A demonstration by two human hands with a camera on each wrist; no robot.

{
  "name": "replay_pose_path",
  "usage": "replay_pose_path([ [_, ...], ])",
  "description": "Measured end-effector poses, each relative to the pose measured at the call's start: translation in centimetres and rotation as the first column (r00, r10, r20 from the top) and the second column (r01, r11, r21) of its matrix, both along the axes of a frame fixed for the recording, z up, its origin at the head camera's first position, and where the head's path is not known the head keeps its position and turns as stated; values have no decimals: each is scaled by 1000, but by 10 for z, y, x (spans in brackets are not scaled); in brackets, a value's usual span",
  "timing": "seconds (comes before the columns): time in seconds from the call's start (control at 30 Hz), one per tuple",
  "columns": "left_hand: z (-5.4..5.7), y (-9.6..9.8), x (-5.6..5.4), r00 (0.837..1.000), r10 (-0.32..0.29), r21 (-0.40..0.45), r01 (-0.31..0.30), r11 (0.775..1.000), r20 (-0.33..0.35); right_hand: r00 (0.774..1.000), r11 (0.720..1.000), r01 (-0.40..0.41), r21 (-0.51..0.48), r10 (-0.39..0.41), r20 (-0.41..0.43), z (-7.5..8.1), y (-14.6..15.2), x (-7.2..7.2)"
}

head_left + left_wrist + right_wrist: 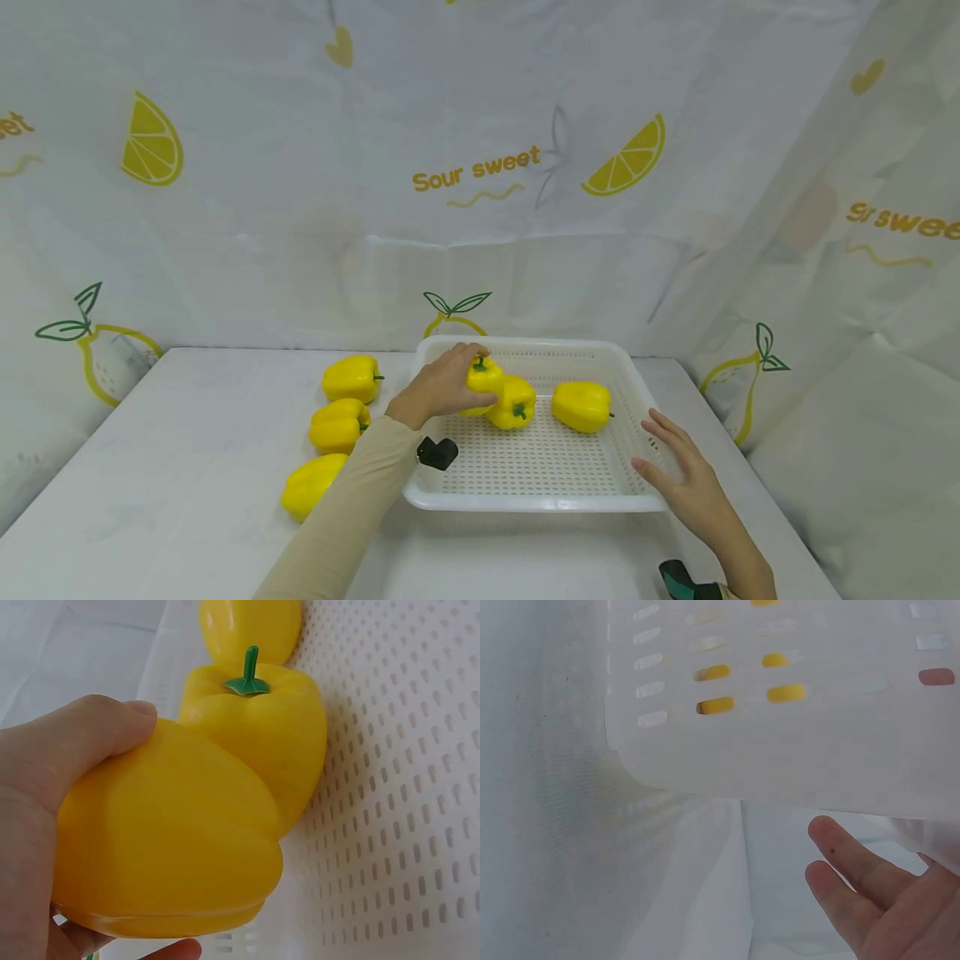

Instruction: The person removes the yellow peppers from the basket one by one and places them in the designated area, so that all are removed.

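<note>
First: Where is the held pepper (169, 832)?

Second: Within or just over the left part of the white basket (536, 503). The person's left hand (441, 385) grips it, thumb on one side and fingers on the other. Whether it rests on the basket's floor cannot be told.

First: And the right hand (693, 487)?

Second: Its fingers are spread wide at the basket's right rim, with no pepper in them. Whether they press on that rim is unclear.

First: How should the pepper handle?

Second: Probably light enough for one hand, and stiff rather than soft, since no dent shows under the thumb. The glossy skin may well be slippery, and a hard squeeze could bruise it. The broad sides seem the best place to hold; the green stem (481, 364) looks too slim to lift by.

First: How many are there?

Second: Six yellow peppers and one basket. Three are at the basket: the held one, a second pepper (512, 404) just beside it, and a third pepper (581, 407) toward the right wall. Three lie left of the basket on the table (187, 467): a far pepper (349, 379), a middle pepper (335, 429) and a near pepper (311, 487), partly hidden by the left sleeve (345, 508).
</note>
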State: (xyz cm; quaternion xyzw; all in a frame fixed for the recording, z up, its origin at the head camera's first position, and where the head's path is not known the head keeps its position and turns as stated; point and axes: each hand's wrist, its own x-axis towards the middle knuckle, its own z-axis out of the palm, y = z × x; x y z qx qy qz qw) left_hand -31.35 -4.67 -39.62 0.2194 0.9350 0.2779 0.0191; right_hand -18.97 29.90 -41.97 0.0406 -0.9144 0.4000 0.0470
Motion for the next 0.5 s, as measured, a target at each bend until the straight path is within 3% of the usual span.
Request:
replay_pose_path([
  [0.5,0,0,1,1000,-3,88,1,996,14,1000,1000,-4,5,4,3,0,1,0],
])
